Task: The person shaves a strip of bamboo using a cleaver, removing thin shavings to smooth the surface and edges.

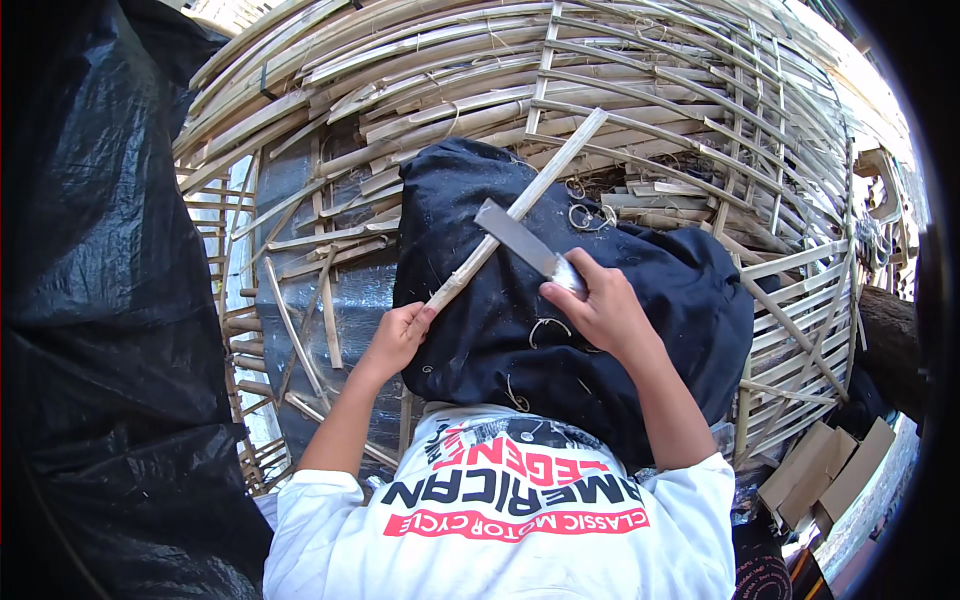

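Note:
A long pale bamboo strip (463,277) slants up and to the right over my lap. My left hand (398,337) is closed round its near end. In my right hand (598,300) is a knife (515,238) with a broad, flat, square-ended blade; its pale, whitish handle is mostly hidden by my fingers. The blade lies across the strip about midway along it; whether the edge bites into the wood I cannot tell. Black cloth (480,340) covers my legs, and a few thin curled shavings (549,331) rest on it.
Stacked split bamboo (430,110) fills the far side, with a lattice of bamboo slats (790,330) at the right. A black plastic sheet (110,300) hangs at the left. Loose strips (293,325) lie left of my lap, and a cardboard box (810,470) stands at the lower right.

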Demonstrator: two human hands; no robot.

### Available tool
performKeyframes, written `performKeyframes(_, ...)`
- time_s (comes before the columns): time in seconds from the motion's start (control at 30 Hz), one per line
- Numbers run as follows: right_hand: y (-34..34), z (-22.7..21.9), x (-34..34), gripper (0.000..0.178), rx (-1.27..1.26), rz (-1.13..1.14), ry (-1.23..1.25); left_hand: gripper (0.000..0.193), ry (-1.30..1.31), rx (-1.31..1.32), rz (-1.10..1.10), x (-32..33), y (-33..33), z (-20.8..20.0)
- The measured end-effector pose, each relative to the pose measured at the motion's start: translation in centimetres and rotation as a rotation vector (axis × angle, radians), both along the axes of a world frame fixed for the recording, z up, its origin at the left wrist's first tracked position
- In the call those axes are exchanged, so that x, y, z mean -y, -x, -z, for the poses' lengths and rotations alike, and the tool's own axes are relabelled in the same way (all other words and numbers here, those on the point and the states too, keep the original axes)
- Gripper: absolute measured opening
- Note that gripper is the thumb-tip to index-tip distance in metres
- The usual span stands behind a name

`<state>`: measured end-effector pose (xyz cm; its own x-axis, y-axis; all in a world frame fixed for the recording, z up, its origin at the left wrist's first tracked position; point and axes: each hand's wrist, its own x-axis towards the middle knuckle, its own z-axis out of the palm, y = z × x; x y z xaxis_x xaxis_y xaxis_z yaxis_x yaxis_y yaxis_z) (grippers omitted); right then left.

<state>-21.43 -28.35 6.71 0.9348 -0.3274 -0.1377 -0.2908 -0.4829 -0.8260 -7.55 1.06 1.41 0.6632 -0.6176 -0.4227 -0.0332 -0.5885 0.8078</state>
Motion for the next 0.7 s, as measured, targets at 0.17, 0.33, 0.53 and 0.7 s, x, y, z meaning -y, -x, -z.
performKeyframes(0.17, -4.3, 3.3, -1.8, 0.056, 0.005, -0.131, 0.262, 0.05, 0.021, 0.025, -0.089, 0.1, 0.4, 1.2)
performKeyframes(0.33, -5.5, 6.0, -0.7, 0.058, 0.063, -0.225, 0.402, 0.052, -0.008, 0.22, -0.041, -0.3, 0.3, 2.8)
performKeyframes(0.53, -6.2, 6.2, 1.3, 0.057, 0.081, -0.301, 0.503, 0.054, 0.019, 0.334, 0.001, 0.4, 0.2, 2.3)
performKeyframes(0.7, -6.4, 7.3, 5.6, 0.062, 0.104, -0.205, 0.599, 0.055, 0.026, 0.312, -0.015, 0.7, 0.1, 1.9)
